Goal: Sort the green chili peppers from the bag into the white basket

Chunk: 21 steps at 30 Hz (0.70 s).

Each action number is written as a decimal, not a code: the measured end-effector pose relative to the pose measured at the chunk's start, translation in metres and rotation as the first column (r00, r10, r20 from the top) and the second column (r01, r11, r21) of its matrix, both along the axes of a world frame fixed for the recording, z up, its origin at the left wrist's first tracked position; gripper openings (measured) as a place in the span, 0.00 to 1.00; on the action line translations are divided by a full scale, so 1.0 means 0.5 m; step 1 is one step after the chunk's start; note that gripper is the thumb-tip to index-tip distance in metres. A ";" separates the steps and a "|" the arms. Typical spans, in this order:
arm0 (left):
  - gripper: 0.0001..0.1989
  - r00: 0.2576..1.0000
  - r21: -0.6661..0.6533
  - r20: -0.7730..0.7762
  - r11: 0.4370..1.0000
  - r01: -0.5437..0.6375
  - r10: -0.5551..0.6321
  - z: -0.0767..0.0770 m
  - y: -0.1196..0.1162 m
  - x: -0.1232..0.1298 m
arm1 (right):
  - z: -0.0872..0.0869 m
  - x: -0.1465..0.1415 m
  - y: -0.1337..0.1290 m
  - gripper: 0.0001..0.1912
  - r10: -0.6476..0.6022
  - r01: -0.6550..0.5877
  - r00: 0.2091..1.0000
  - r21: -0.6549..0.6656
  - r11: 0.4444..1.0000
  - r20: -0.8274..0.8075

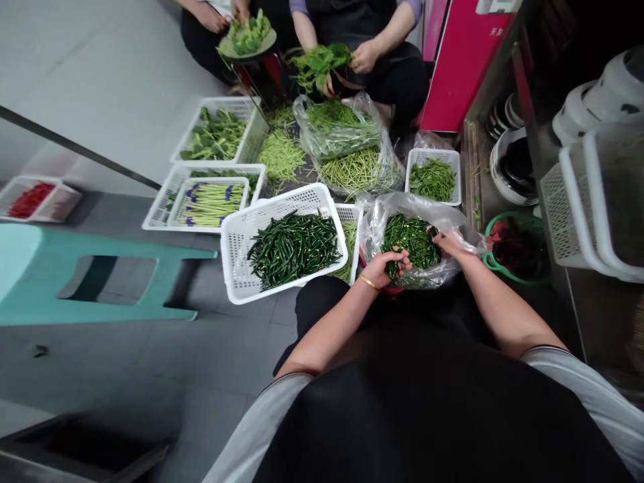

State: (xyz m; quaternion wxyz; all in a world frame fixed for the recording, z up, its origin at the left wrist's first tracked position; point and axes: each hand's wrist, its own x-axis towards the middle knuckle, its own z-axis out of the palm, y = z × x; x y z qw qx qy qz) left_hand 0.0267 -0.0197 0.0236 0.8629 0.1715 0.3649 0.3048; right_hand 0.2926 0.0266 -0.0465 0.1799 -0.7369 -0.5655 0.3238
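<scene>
A clear plastic bag (443, 210) lies open in front of me, filled with green chili peppers (410, 235). My left hand (385, 267), with a gold bangle at the wrist, is closed round a small bunch of the peppers at the bag's near left side. Over the bag's right side is my right hand (447, 243), its fingertips at the edge of the pepper heap; whether they pinch anything is too small to tell. To the left, a white perforated basket (234, 265) holds a pile of dark green chilies (294, 248), tilted on top of another basket.
More white baskets of greens (216, 134) stand beyond, beside a large bag of stems (352, 168). Two people sit opposite, handling vegetables (319, 64). A turquoise stool (151, 251) is at left; a green basket (528, 272) and stacked white crates (573, 228) are at right.
</scene>
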 end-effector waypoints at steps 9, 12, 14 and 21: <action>0.22 0.983 0.213 -0.175 0.977 -0.016 0.054 -0.012 0.019 0.060 | 0.138 -0.123 -0.091 0.21 0.006 -0.034 0.843 -0.043 0.998 -0.537; 0.20 0.983 0.203 -0.175 0.979 -0.028 0.065 -0.017 0.012 0.067 | 0.149 -0.150 -0.139 0.28 -0.111 0.110 0.725 -0.046 0.993 -0.680; 0.19 0.980 0.164 -0.171 0.984 -0.071 0.099 -0.023 0.005 0.065 | 0.142 -0.155 -0.164 0.30 -0.151 0.139 0.707 -0.074 0.988 -0.691; 0.16 0.928 0.299 -0.270 0.939 -0.171 0.255 -0.027 -0.022 0.061 | 0.127 -0.191 -0.204 0.25 0.155 -0.181 0.900 -0.026 0.983 -0.408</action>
